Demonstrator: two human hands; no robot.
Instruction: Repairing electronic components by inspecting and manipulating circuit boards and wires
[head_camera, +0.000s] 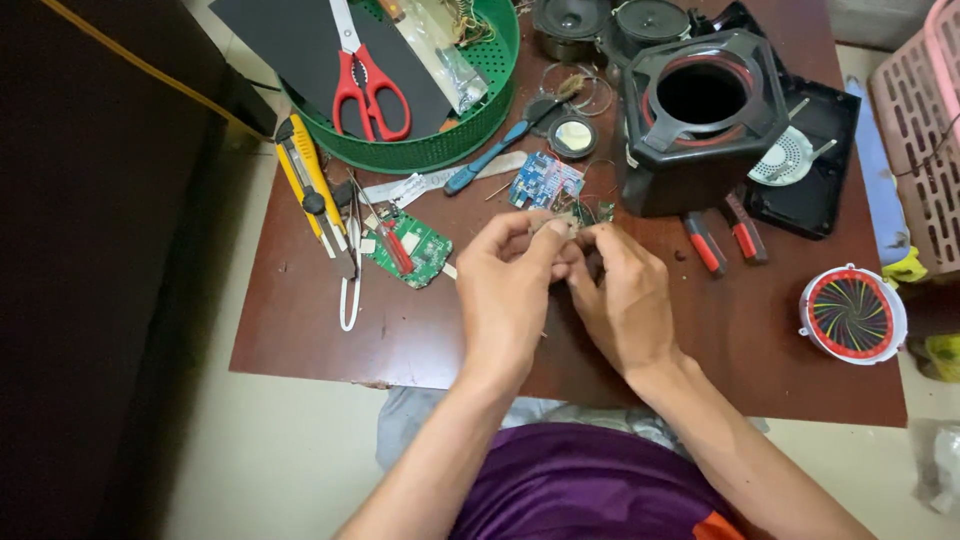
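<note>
Both hands are working together over the middle of the dark red-brown wooden desk. The left hand and the right hand are meeting fingertip to fingertip, and the fingers are pinching closed on a small pale part with thin wires; it is too small and too covered to say exactly what it is. It is being held just above the desk surface, just in front of the small blue circuit board.

Judgement: the step in hand is fine manipulation of that small part, likely separating or twisting its leads. The next move is calling for a steady two-handed pinch and a light pull, since the leads look thin.

Around the hands: a green circuit board is lying to the left, beside a yellow utility knife. A blue-handled screwdriver is resting against the green perforated round basket, which is holding red-handled scissors. The black plastic speaker housing with a round opening is standing behind the hands, with red-handled pliers in front of it.
</note>
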